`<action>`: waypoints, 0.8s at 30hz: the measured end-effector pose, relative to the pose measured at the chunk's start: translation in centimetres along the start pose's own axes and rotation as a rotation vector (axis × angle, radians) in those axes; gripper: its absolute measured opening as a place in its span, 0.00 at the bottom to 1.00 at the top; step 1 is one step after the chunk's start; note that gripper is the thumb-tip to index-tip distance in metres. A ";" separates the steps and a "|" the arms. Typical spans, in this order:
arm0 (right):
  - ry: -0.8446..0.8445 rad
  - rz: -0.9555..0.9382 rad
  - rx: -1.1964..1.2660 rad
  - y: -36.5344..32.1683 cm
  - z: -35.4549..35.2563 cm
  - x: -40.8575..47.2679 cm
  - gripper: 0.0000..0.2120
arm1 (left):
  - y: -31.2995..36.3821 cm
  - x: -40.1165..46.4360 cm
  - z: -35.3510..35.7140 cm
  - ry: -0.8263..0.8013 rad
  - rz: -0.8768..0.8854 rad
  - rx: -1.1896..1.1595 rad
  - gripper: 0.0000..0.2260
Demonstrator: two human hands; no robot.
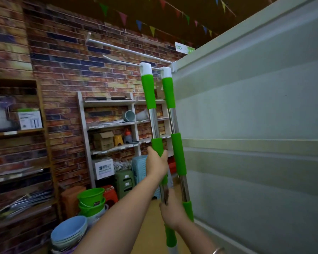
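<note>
Fingers of the left hand (157,162) curl round the middle green grip of the left mop pole (148,92), whose white cap sits at the far wall hook (126,62). The right hand (173,213) wraps the same pole's steel shaft lower down, nearer. A second pole (168,94) hangs just to the right, beside the grey panel (246,107).

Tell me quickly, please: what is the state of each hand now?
Left hand: closed around the front green pole.
Right hand: closed around the same pole, lower down.

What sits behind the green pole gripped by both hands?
A white shelf unit against the brick wall and stacked plastic stools; the pole and left hand cover the shelves' right end.
</note>
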State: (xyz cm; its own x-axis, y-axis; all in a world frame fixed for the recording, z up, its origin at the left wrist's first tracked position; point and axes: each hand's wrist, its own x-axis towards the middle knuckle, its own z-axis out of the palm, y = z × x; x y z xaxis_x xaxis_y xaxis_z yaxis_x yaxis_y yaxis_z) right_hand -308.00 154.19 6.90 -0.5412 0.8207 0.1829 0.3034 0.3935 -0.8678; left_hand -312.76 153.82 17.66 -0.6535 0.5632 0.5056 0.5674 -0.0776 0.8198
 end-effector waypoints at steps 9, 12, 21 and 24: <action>-0.080 -0.124 -0.036 -3.3 1.4 -1.9 0.06 | -1.1 -0.6 -4.9 0.058 0.045 -0.022 0.09; -0.148 -0.175 -0.059 -4.9 2.0 -2.9 0.06 | -1.2 -1.0 -7.1 0.102 0.066 0.019 0.07; 0.013 -0.369 0.266 -14.1 0.4 -5.4 0.22 | -1.4 -2.7 -14.4 0.257 -0.050 -0.113 0.03; -0.075 -0.480 0.305 -18.7 0.4 -6.1 0.19 | -1.6 -3.4 -16.6 0.292 -0.040 -0.184 0.02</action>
State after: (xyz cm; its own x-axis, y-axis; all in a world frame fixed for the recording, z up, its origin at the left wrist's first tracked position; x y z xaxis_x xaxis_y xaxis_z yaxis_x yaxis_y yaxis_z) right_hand -310.67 141.70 21.81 -0.6200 0.5438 0.5656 -0.2236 0.5685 -0.7917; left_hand -319.78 138.39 19.12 -0.8046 0.3114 0.5056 0.4556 -0.2224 0.8620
